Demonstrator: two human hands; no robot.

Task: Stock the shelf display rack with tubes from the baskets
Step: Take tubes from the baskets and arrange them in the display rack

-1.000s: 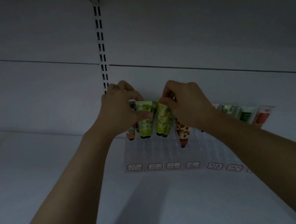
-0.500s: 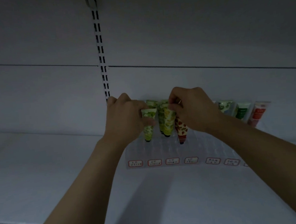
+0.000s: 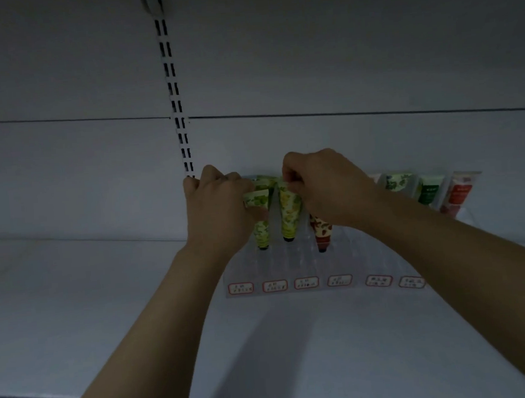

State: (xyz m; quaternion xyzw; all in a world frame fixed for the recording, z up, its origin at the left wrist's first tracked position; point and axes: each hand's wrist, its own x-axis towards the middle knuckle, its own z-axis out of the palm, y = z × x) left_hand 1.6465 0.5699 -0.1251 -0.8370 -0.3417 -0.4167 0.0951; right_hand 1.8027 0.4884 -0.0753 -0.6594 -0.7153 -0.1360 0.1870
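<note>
At the back of the shelf: I see both hands over the left end of the clear rack [image 3: 291,268], which sits on the shelf [image 3: 107,303] near the back wall.
Left hand [image 3: 221,208]: fingers curl round the upper end of the green tube [image 3: 256,199].
Right hand [image 3: 332,187]: fingertips pinch the flat top of the yellow tube [image 3: 288,212]; I cannot tell whether it also touches the red tube [image 3: 321,230] below it.
Green tube: left of the three, cap down in a rack slot or just at it; I cannot tell if it is seated.
Yellow tube: just right of the green one, cap down at the rack.
Axis: both held tubes have their long axis close to upright, crimped end up and dark cap pointing down into the rack.
Red tube: right of the yellow one, cap down and nearer me, top hidden under the right hand.
Done so far: three more tubes [image 3: 428,190] stand at the rack's far right end; more tops show behind the held pair.
Left to do: I judge most slots open, above all the near rows behind the tags [image 3: 275,286], so stocking looks early.
Baskets: out of view.
</note>
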